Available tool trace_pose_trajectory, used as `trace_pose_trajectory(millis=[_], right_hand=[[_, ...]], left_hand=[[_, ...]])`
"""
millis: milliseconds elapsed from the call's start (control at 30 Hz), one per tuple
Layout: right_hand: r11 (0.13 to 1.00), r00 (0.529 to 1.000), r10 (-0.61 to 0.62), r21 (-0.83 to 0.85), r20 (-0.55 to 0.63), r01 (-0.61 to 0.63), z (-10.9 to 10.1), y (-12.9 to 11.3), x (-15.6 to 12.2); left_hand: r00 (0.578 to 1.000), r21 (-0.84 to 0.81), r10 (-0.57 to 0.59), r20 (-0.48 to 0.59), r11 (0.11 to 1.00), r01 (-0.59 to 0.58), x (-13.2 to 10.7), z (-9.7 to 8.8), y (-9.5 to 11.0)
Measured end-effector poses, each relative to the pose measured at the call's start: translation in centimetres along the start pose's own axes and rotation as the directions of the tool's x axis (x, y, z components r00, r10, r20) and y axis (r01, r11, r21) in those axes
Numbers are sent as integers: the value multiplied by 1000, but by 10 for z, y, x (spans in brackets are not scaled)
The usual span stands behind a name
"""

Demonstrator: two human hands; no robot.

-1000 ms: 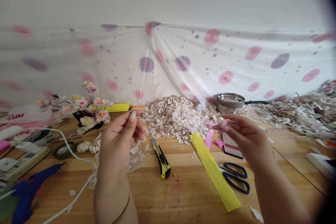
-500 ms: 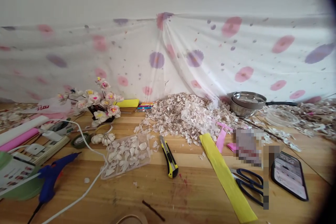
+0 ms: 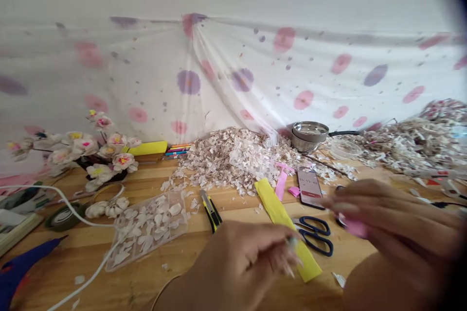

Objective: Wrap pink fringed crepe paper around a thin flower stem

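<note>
My left hand (image 3: pixel 244 257) is over the front of the table, its fingers pinched together near a small greyish-green tip that I cannot identify. To the right, my blurred right hand (image 3: pixel 404 218) has its fingers closed on a pink paper piece (image 3: pixel 355 228). Between the hands lie a yellow paper strip (image 3: pixel 273 206) and dark-blue-handled scissors (image 3: pixel 316 236). Just behind my left hand is a yellow and black utility knife (image 3: pixel 210 211). A clear divided box (image 3: pixel 175 231) of white petals lies to its left.
Behind stands a large heap of pale petals (image 3: pixel 222 160) with metal bowls (image 3: pixel 310 136) beside it. A phone (image 3: pixel 309 187) lies near pink scraps (image 3: pixel 280 184). At left are artificial flowers (image 3: pixel 85 146), a white cable (image 3: pixel 91 274), tape (image 3: pixel 63 217) and a blue glue gun (image 3: pixel 22 267).
Both my hands have come into view, the right one with a pink piece. My view has turned right, so things on the table appear further left.
</note>
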State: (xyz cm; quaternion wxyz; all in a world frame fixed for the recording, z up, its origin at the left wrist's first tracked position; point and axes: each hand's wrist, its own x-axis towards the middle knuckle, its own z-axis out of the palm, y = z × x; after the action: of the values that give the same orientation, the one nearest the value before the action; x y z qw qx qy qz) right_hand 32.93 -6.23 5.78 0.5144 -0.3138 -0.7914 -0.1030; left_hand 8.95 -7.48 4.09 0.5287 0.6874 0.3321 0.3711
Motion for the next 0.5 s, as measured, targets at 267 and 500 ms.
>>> trace_pose_trajectory(millis=[267,500], right_hand=[[997,997,-65,-35,-31,64,45,0,18],[968,985,-161,-203,-61,145,65,-8,10]], left_hand=[[988,-360,-138,-74,927,103,38,8,-8],[981,-303,-142,-129,948,97,33,7,-5]])
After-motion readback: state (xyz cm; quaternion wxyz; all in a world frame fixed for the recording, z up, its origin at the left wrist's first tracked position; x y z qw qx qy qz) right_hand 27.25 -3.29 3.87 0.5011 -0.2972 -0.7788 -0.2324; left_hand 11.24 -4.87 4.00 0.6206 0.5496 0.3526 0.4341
